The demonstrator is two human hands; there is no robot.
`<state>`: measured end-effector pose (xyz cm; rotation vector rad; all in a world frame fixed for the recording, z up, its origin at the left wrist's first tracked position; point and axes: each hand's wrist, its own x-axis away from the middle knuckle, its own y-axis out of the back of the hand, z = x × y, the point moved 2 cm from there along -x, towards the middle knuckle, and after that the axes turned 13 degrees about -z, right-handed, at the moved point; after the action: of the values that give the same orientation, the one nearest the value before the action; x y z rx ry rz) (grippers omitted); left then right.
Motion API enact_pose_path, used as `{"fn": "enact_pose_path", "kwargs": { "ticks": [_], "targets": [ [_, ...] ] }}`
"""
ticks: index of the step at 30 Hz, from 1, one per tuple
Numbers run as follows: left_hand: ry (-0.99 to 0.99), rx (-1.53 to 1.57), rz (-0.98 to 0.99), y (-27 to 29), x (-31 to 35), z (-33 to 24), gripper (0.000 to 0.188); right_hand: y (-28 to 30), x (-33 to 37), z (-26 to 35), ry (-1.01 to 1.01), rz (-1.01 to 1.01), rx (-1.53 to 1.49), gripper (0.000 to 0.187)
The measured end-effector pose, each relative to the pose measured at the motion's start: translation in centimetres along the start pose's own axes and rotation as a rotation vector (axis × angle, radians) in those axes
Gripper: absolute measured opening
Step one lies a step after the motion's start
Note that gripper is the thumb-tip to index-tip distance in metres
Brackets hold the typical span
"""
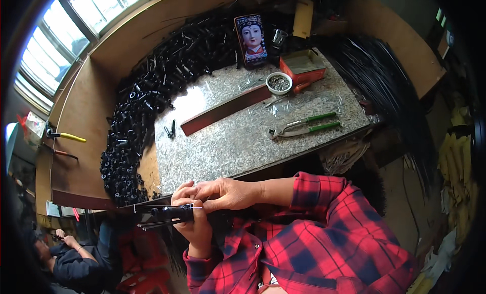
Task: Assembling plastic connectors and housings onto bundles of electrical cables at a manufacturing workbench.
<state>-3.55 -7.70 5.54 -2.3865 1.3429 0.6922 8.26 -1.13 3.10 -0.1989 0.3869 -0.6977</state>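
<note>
Speckled slab [217, 152] | red bar [226, 110] back fr. near edge | L hand [196, 232] clamped on blk tube [174, 213] | R hand [228, 192] touching, grip unclear

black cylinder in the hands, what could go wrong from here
The black cylinder might slip from the left hand's grip and fall off the work surface, since it appears to be held off the near edge of the speckled board.

The thin rods stick out past the fingers and could snag or bend.

The open white bowl of small bits could spill if knocked.
</note>
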Motion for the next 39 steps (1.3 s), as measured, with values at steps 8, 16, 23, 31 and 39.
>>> {"fn": "enact_pose_path", "kwargs": {
  "ticks": [8,16,23,31,39],
  "targets": [
    [0.056,0.092,0.074,-1.8,-0.1,-0.4,0.014,1.2,0.7,1.4,0.083,-0.052,0.086,0.029],
    [0.148,0.283,0.122,-2.0,-0.7,-1.0,0.013,15.3,0.3,11.1,0.716,-0.23,1.663,0.049],
    [0.251,0.307,0.04,-4.2,-0.5,-0.3,0.018,28.0,-1.5,16.0,0.377,-0.241,2.352,0.071],
    [0.33,0.263,-0.023,-3.6,-1.0,0.9,0.013,31.7,-3.4,14.5,0.172,-0.018,2.408,0.073],
    [0.331,0.197,-0.047,-3.9,-1.1,1.7,0.014,32.9,-3.1,13.6,0.279,-0.227,2.464,0.071]
  ]
}}
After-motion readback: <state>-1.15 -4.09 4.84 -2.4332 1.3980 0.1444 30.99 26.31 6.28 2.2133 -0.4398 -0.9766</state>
